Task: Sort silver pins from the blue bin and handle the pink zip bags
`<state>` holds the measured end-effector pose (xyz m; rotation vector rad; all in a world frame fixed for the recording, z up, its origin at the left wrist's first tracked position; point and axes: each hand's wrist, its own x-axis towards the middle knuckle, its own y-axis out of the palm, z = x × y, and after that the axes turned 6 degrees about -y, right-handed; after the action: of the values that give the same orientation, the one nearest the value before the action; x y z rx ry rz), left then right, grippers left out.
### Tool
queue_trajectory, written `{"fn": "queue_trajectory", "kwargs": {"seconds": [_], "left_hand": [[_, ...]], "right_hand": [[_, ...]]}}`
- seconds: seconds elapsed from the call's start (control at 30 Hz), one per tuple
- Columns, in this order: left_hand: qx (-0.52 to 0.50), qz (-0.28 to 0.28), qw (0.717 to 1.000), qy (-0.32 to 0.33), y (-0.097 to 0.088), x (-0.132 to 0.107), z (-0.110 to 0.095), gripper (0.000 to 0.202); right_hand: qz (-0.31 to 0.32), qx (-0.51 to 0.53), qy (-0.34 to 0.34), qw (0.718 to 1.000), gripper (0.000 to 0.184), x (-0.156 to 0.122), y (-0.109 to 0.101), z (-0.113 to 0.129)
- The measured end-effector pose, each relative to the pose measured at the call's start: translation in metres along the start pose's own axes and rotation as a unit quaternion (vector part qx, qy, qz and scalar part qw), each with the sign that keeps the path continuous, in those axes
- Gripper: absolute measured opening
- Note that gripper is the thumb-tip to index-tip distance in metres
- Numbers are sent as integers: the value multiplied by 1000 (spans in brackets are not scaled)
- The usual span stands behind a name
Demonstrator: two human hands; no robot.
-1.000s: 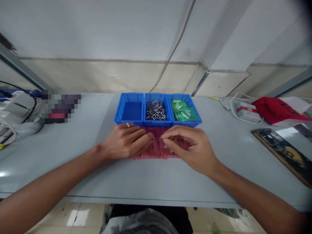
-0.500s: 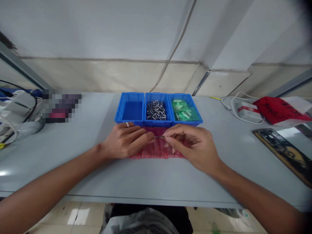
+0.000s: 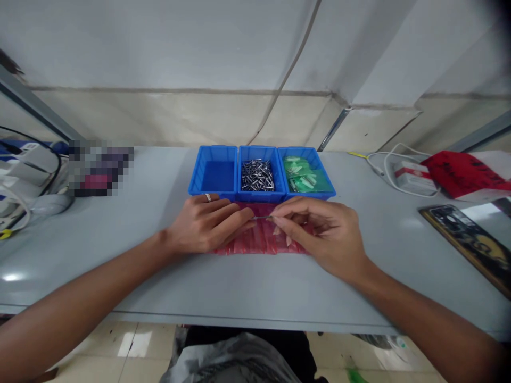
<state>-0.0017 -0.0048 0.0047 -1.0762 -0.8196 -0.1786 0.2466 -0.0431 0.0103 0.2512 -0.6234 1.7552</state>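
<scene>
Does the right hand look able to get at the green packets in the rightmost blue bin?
Probably yes: the right hand sits just in front of the open-topped blue bin, and nothing visible blocks the green packets, though the hand appears to pinch a thin metal piece.

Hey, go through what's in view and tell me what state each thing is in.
Left hand, palm down, grip hidden.
Right hand, pinching one end of the thin metal piece.
Thin metal piece, bridging both hands.
Red plastic sheeting, creased, partly covered by the hands.
Left blue bin, open-topped.
Middle blue bin, open-topped, holding loose metal pins.
Right blue bin, open-topped, holding green packets.
Phone, lying back up.
</scene>
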Motion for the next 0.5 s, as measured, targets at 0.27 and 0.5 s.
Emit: {"fn": "queue_trajectory", "kwargs": {"seconds": [0.27,0.5], "left_hand": [[3,-10,1000,0,3,-2,1,12],[12,-15,1000,8,3,-3,1,12]], "right_hand": [[-4,-19,-3,1000,5,0,0,1],[-6,-16,-3,1000,4,0,0,0]]}}
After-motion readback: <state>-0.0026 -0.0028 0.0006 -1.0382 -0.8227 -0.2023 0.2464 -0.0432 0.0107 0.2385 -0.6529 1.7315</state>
